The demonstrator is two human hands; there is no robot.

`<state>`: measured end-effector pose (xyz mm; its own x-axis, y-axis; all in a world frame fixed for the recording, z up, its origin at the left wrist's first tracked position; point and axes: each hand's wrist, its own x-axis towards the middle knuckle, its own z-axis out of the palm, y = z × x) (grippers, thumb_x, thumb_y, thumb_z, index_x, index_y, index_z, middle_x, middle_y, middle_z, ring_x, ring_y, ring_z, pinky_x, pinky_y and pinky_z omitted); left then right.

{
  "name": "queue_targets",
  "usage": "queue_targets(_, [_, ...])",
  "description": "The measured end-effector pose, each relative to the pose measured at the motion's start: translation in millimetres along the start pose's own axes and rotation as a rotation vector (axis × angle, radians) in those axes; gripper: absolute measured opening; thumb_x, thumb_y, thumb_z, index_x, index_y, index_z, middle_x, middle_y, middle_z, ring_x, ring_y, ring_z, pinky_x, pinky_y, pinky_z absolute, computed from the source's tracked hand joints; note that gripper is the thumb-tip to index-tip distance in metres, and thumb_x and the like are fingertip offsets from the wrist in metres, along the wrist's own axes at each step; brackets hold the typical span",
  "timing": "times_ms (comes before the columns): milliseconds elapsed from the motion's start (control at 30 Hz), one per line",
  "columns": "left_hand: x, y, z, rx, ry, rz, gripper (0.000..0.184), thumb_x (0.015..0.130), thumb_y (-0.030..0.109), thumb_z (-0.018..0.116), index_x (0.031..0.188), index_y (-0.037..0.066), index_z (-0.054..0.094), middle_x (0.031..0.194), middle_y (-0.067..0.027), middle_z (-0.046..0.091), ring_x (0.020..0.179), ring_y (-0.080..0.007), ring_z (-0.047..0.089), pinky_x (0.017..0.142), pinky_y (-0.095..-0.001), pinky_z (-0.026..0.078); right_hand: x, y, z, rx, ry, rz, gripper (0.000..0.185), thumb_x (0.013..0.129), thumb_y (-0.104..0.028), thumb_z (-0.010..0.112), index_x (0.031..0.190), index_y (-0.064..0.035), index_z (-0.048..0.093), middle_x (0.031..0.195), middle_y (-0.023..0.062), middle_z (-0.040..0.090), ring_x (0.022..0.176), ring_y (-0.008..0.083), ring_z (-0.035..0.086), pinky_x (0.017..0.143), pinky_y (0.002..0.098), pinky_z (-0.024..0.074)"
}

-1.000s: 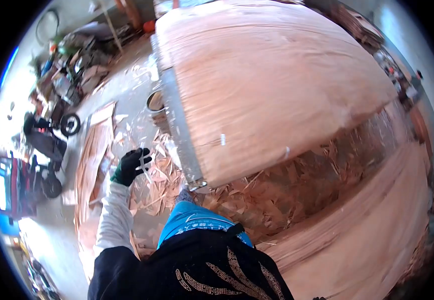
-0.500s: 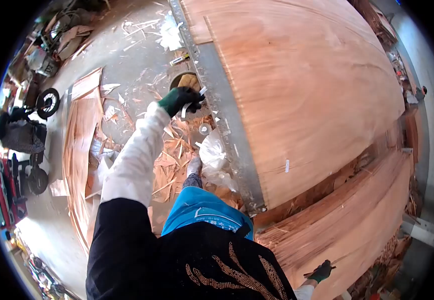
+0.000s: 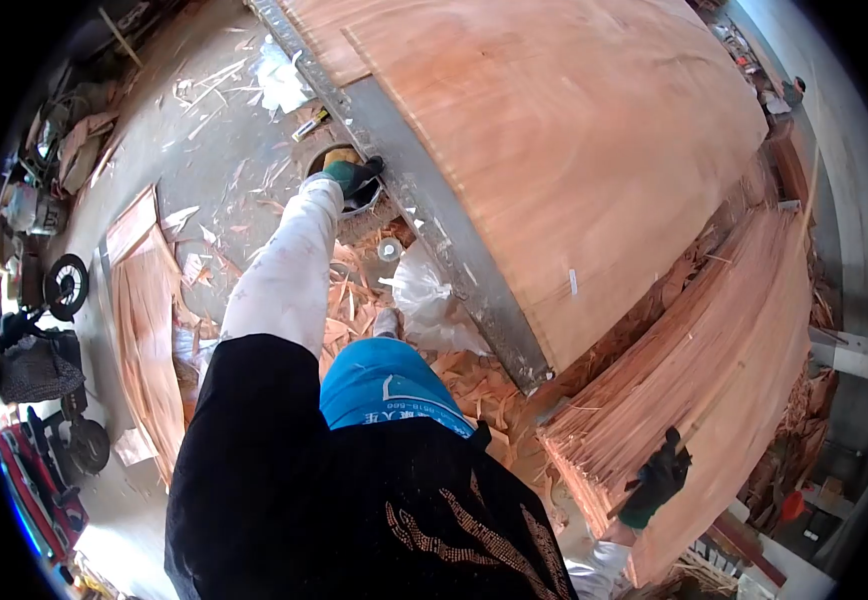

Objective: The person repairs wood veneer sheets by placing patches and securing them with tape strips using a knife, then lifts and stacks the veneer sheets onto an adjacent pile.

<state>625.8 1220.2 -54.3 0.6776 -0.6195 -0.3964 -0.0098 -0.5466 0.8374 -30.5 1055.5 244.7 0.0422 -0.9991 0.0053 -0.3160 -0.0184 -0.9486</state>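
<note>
My left hand [image 3: 352,177], in a dark green and black glove, reaches over a round bucket [image 3: 362,208] beside the metal edge [image 3: 404,165] of the worktable. Its fingertips are at that edge, too dark to make out their grip. A yellowish sponge-like block [image 3: 342,156] shows in the bucket. On the table lies a wide reddish wood veneer sheet [image 3: 564,150] with a small white strip [image 3: 573,281] on it. My right hand [image 3: 660,478], gloved too, is over a stack of veneer sheets [image 3: 674,340], its fingers around a thin brown stick-like thing [image 3: 618,507], partly hidden.
Veneer scraps [image 3: 349,315] litter the floor around my foot. A white plastic bag [image 3: 424,285] and a clear bottle [image 3: 389,249] stand against the table. Further left lie long veneer sheets [image 3: 144,320] and a parked two-wheeler [image 3: 39,370]. A yellow cutter-like tool [image 3: 311,124] lies beyond the bucket.
My view has turned. My left hand has lowered towards the bucket and table edge; the white strips seen in it before no longer show. My right hand has moved up over the veneer stack.
</note>
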Motion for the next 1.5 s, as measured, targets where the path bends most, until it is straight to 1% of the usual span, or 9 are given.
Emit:
queue_targets(167, [-17, 26, -3, 0.431, 0.151, -0.005, 0.058, 0.086, 0.053, 0.063, 0.124, 0.01, 0.061, 0.118, -0.0117, 0.065, 0.112, -0.0273, 0.057, 0.097, -0.0343, 0.041, -53, 40, 49, 0.248, -0.278, 0.187, 0.045, 0.087, -0.003, 0.05, 0.131, 0.0076, 0.051, 0.077, -0.0016, 0.055, 0.054, 0.0039, 0.045, 0.044, 0.0174, 0.0354])
queue_targets(333, [13, -33, -71, -0.292, -0.214, -0.322, 0.066, 0.083, 0.065, 0.06, 0.119, 0.009, 0.062, 0.099, -0.0105, 0.065, 0.089, -0.0304, 0.06, 0.076, -0.0442, 0.048, -133, 72, 99, 0.073, -0.302, 0.307, 0.033, 0.089, -0.004, 0.061, 0.121, 0.0024, 0.062, 0.08, 0.0034, 0.065, 0.058, 0.0078, 0.054, 0.051, 0.0222, 0.0432])
queue_targets(500, [94, -82, -208, 0.708, 0.495, 0.082, 0.069, 0.082, 0.057, 0.064, 0.12, -0.001, 0.061, 0.101, -0.0233, 0.068, 0.099, -0.0395, 0.063, 0.09, -0.0435, 0.047, -156, 97, 191, -0.336, -0.423, -0.163, 0.03, 0.085, -0.012, 0.069, 0.113, 0.0015, 0.067, 0.092, 0.0106, 0.072, 0.068, 0.0123, 0.064, 0.063, 0.0277, 0.0508])
queue_targets(633, [47, 158, -211, 0.43, 1.032, 0.668, 0.071, 0.08, 0.043, 0.074, 0.128, -0.005, 0.053, 0.127, -0.026, 0.056, 0.121, -0.0387, 0.052, 0.104, -0.041, 0.041, -163, 67, 296, -0.295, -0.608, 0.082, 0.036, 0.084, -0.015, 0.072, 0.116, -0.0008, 0.067, 0.088, 0.0106, 0.072, 0.074, 0.0118, 0.066, 0.067, 0.0279, 0.0517])
queue_targets(700, [78, 207, -209, 0.35, 0.836, 0.915, 0.065, 0.079, 0.039, 0.075, 0.127, 0.0, 0.055, 0.126, -0.0244, 0.057, 0.118, -0.0411, 0.053, 0.101, -0.0428, 0.043, -166, 42, 347, -0.208, -0.73, 0.129, 0.037, 0.085, -0.018, 0.071, 0.119, -0.004, 0.066, 0.087, 0.0097, 0.071, 0.072, 0.0116, 0.065, 0.066, 0.0287, 0.0522])
queue_targets(933, [223, 178, -185, 0.812, 0.171, 0.229, 0.101, 0.073, 0.06, 0.068, 0.148, 0.005, 0.029, 0.142, -0.0204, 0.047, 0.131, -0.0384, 0.044, 0.108, -0.0453, 0.036, -170, -22, 441, -0.507, -0.97, 0.127, 0.042, 0.083, -0.028, 0.071, 0.123, -0.0169, 0.066, 0.079, 0.0118, 0.07, 0.064, 0.0188, 0.067, 0.063, 0.0308, 0.0533])
queue_targets(1100, [222, 174, -163, 1.036, 0.233, 0.317, 0.046, 0.077, 0.036, 0.073, 0.113, 0.011, 0.059, 0.103, -0.0127, 0.068, 0.099, -0.034, 0.064, 0.087, -0.0528, 0.045, -180, -14, 446, -0.438, -0.846, -0.128, 0.037, 0.082, -0.027, 0.068, 0.119, -0.0185, 0.068, 0.084, 0.0138, 0.069, 0.075, 0.0285, 0.068, 0.069, 0.0378, 0.0533])
queue_targets(1267, [284, 128, -174, 0.353, 0.246, 0.496, 0.043, 0.072, 0.034, 0.08, 0.104, 0.01, 0.063, 0.105, -0.0112, 0.068, 0.094, -0.0285, 0.066, 0.078, -0.0448, 0.052, -183, -19, 448, -0.433, -0.774, -0.199, 0.033, 0.081, -0.025, 0.069, 0.113, -0.0182, 0.071, 0.081, 0.0149, 0.068, 0.071, 0.0276, 0.068, 0.065, 0.0358, 0.0534])
queue_targets(1500, [182, 274, -197, -0.368, -0.572, 0.007, 0.033, 0.084, 0.028, 0.073, 0.112, 0.013, 0.062, 0.101, -0.0008, 0.064, 0.094, -0.017, 0.063, 0.078, -0.0401, 0.057, -203, 8, 439, -0.466, -0.629, -0.116, 0.034, 0.086, -0.037, 0.064, 0.113, -0.0156, 0.07, 0.093, 0.0154, 0.07, 0.08, 0.0307, 0.069, 0.071, 0.0396, 0.0542])
